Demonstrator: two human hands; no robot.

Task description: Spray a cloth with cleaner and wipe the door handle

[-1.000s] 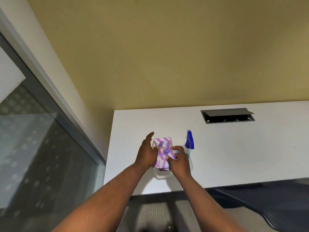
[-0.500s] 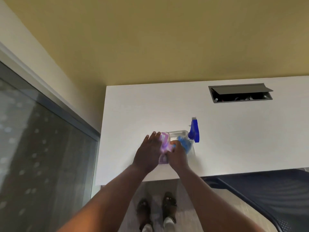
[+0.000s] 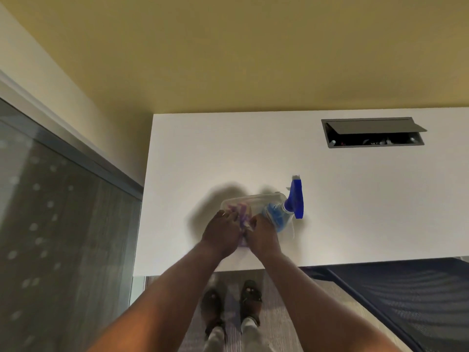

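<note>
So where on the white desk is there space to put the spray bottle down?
The desk is bare right of the spray bottle, below the open cable hatch. It is also bare behind the clear tub, toward the yellow wall. The tub is crowded: the left hand and right hand bunch the purple cloth there.

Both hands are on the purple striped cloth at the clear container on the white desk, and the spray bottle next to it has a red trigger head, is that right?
Not quite: the head view shows the spray bottle has a blue trigger head, not red. The rest holds: the left hand and right hand are both on the purple striped cloth at the clear container on the white desk.
</note>
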